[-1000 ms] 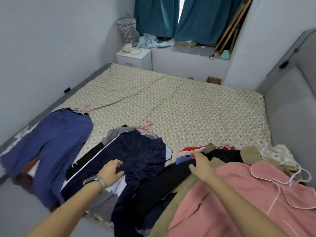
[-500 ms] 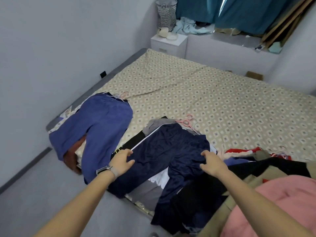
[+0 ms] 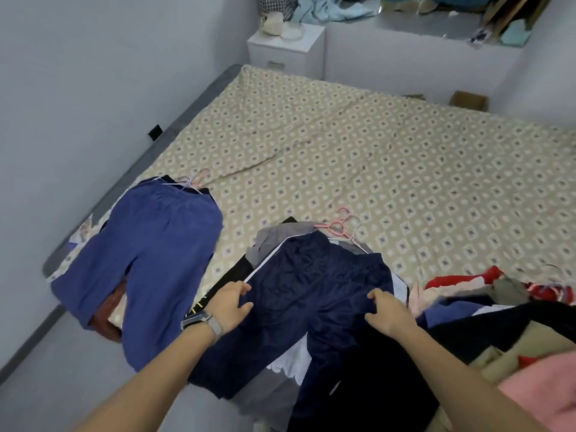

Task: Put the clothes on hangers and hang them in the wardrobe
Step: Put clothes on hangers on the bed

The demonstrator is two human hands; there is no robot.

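Our left hand (image 3: 229, 304) and right hand (image 3: 386, 311) each pinch the slick, shiny navy shorts (image 3: 314, 288), which lie on the bed (image 3: 374, 151) with a thin pink hanger (image 3: 338, 227) at their waistband. Beside them to the left, matte blue trousers (image 3: 149, 260) sprawl over the diamond-patterned sheet.

We note home bedroom: bed (image 3: 358, 145) with patterned beige sheet fills most of room, pushed against plain wall. White nightstand (image 3: 285, 54) at far corner. Clothes on pink hangers (image 3: 335, 227) spread over bed; laundry heaped on window ledge (image 3: 405, 26).
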